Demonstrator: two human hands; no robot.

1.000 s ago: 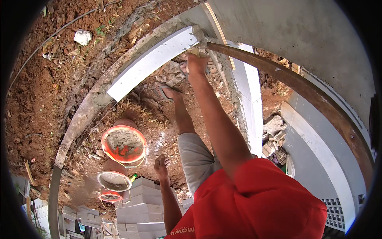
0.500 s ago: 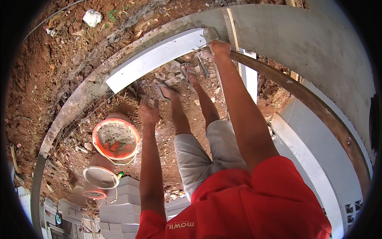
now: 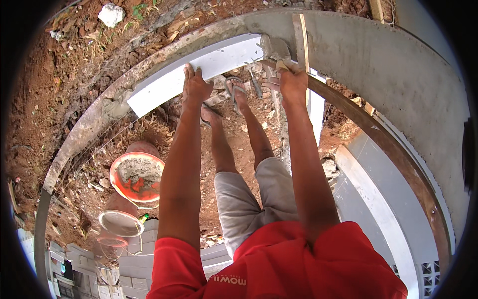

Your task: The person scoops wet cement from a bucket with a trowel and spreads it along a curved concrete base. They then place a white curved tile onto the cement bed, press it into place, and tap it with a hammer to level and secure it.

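A long white block [image 3: 154, 89] lies along the upper concrete ledge, with grey mortar [image 3: 272, 47] at its right end. My left hand [image 3: 196, 84] reaches over this block's near edge, fingers apart, apparently touching it. Right of it, my right hand [image 3: 292, 84] is closed round a tan object whose shape I cannot make out, beside the mortar and a long brown timber [image 3: 358, 112]. A thin wooden batten [image 3: 303, 37] stands just beyond that hand. My sandalled feet show below the white block.
An orange-rimmed bucket [image 3: 137, 177] of mortar and more buckets [image 3: 121, 223] stand lower left, near stacked grey blocks [image 3: 134, 276]. Reddish soil [image 3: 59, 84] borders the curved-looking ledge. A grey concrete wall [image 3: 378, 65] rises at upper right, with rubble [image 3: 328, 167] below.
My left hand has risen from beside the buckets to the white block. My right hand has shifted rightward and slightly down from the block's end.
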